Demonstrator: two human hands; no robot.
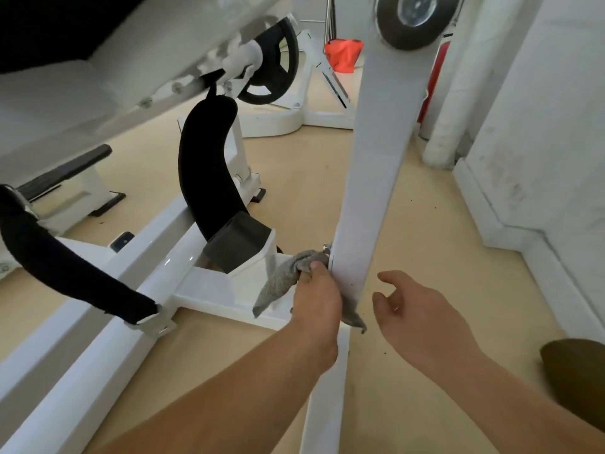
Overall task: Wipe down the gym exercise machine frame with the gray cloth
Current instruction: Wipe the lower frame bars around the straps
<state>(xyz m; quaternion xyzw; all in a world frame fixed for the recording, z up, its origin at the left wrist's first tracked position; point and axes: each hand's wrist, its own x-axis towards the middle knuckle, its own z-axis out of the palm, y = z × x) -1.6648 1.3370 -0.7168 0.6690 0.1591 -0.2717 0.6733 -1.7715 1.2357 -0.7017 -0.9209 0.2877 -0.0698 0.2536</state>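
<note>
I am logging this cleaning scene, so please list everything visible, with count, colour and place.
cloth: 1, gray, at the upright's lower left edge
upright: 1, white, centre
rails: several, white, on the floor, left
pads: 2, black, left and centre
plates: 2, dark, top centre and top right
bag: 1, orange, far back
floor: 1, beige
left hand: 1, grips the cloth
right hand: 1, empty, right of the upright

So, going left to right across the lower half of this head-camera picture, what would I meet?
Black padded strap → left hand gripping the gray cloth → white upright frame bar → right hand, open and empty → brown rounded object at the right edge.
</note>
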